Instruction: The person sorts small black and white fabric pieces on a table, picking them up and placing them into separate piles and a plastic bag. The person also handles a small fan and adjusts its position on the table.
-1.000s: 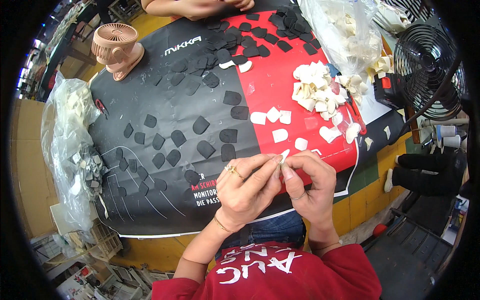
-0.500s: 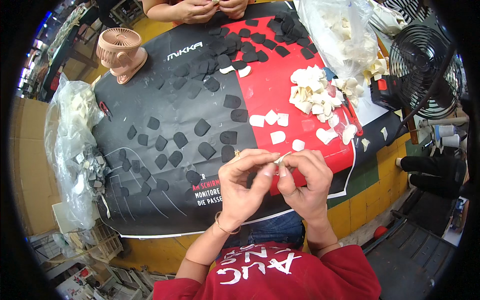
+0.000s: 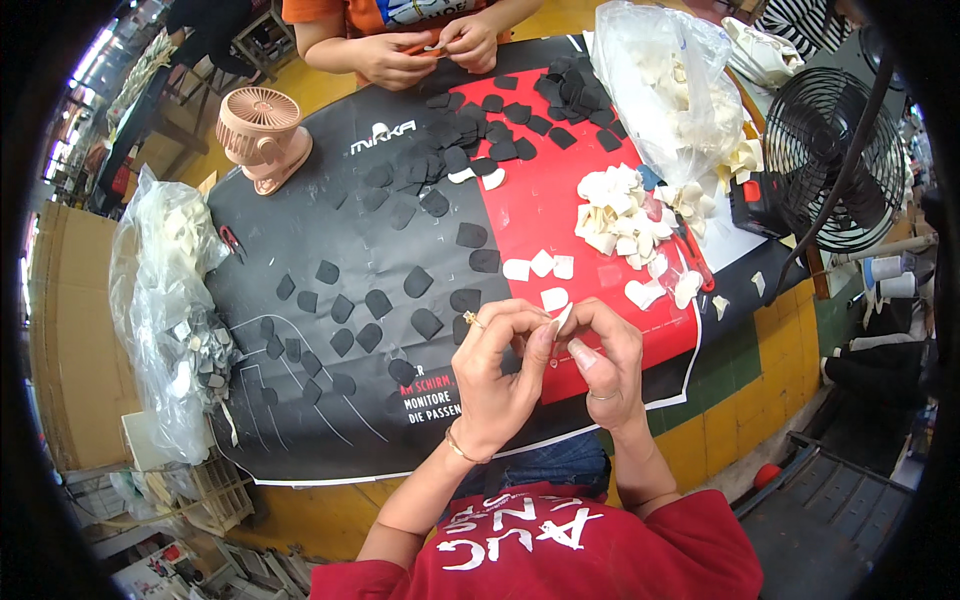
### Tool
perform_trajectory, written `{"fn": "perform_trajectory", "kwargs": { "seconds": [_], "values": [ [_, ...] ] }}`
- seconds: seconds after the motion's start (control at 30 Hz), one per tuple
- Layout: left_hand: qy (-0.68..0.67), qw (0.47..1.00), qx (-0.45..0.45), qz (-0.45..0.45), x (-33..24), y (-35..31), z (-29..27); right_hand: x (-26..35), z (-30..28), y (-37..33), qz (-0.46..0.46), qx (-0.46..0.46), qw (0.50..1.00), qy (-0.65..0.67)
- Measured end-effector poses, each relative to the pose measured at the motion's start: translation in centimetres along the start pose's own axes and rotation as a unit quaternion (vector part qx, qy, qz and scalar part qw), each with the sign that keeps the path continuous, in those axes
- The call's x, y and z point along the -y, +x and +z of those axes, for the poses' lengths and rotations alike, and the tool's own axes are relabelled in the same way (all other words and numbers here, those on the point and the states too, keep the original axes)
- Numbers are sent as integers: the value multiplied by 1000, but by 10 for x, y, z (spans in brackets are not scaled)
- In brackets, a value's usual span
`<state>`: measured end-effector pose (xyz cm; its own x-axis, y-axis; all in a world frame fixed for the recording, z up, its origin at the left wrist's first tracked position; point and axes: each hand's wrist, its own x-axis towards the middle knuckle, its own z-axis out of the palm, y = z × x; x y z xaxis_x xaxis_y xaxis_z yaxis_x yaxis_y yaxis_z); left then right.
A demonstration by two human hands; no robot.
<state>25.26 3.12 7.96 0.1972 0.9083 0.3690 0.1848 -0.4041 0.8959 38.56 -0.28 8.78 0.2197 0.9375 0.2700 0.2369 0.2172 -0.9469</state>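
Note:
My left hand (image 3: 505,360) and my right hand (image 3: 608,365) meet over the near edge of the table mat, both closed. Between their fingertips they pinch a small white rounded piece (image 3: 562,320), partly covered by the fingers. Just beyond it lies another white rounded piece (image 3: 554,298) on the red part of the mat. A short row of white pieces (image 3: 542,263) sits a bit farther away. To the left, several black rounded pieces (image 3: 418,281) are spread over the dark part of the mat.
A heap of cream pieces (image 3: 620,215) lies at right, beside a red-handled tool (image 3: 694,258). Clear plastic bags (image 3: 665,90) stand at back right and far left. A pink fan (image 3: 262,135) and a black fan (image 3: 830,150) flank the mat (image 3: 340,250). Opposite, a co-worker's hands (image 3: 430,55) hold a small piece.
The view has shifted, showing more of the co-worker opposite. My hands still pinch the white piece; my right thumb has moved down, away from it.

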Motion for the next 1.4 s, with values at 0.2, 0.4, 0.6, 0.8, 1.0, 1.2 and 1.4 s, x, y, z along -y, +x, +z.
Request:
{"fn": "perform_trajectory", "kwargs": {
  "seconds": [0.2,0.4,0.6,0.8,1.0,1.2,1.4],
  "values": [
    [-67,996,-18,-51,2,-1,0,-8,8,0,21,-24,999,-39],
    [-145,977,-100,-118,8,12,-8,-10,6,7,44,-95,978,179],
    [37,998,-35,27,1,10,-1,2,11,13,-39,-15,996,-74],
    [-47,997,-43,-33,-1,11,-3,-3,19,18,-102,-36,987,-118],
    [-287,940,-59,-173,-6,12,0,-4,29,20,-122,-85,981,-127],
    [-275,943,51,-181,-6,31,-18,1,17,27,-59,-37,995,-70],
    [-56,980,177,-74,-9,46,-39,6,-4,39,-86,99,991,-35]
  ]
}}
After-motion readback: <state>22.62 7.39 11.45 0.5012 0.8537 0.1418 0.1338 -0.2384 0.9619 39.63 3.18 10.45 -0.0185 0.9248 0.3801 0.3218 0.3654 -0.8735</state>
